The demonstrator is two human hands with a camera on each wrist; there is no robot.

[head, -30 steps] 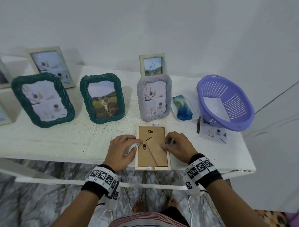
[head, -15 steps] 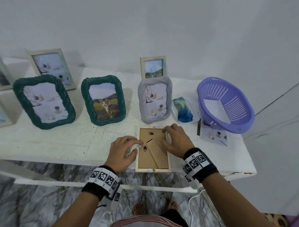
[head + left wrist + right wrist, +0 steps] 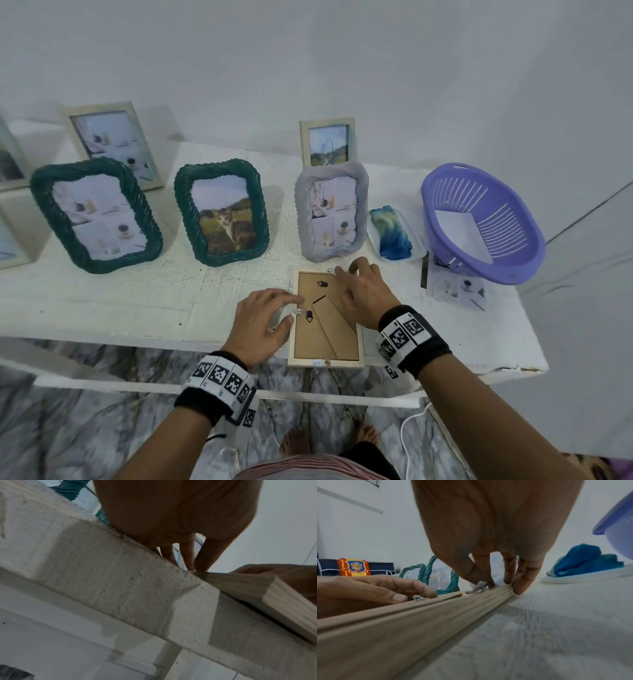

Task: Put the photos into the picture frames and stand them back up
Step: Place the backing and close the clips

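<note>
- A light wooden frame (image 3: pixel 326 314) lies face down at the near edge of the table (image 3: pixel 137 301), its near end just over the lip; its brown backing board with a folded easel leg faces up, and small metal tabs sit along its left and far edges.
- The left hand (image 3: pixel 263 323) rests at the frame's left edge, fingers loosely curved, fingertips at the metal tab there; whether it pinches the tab cannot be told.
- The right hand (image 3: pixel 364 296) reaches across the frame's right side to its far edge, fingertips (image 3: pixel 520 586) bent down onto the far right corner beside a raised tab.
- The table is white, rough and chipped, and stands against a plain white wall above a marbled grey floor.
- Beyond the wooden frame stand a grey ribbed frame (image 3: pixel 331 210), two green rope frames (image 3: pixel 221 214) (image 3: pixel 94 214), and two pale frames (image 3: pixel 327 142) (image 3: pixel 114 142) further back, all holding photos.
- To the right, a small white tray (image 3: pixel 416 240) holds something blue-green, and a purple basket (image 3: pixel 486 219) rests on loose photos (image 3: pixel 455 287).
- In the right wrist view an orange crest shows far left; no writing on it can be read.
- Black wristbands with square printed codes sit on both wrists.
</note>
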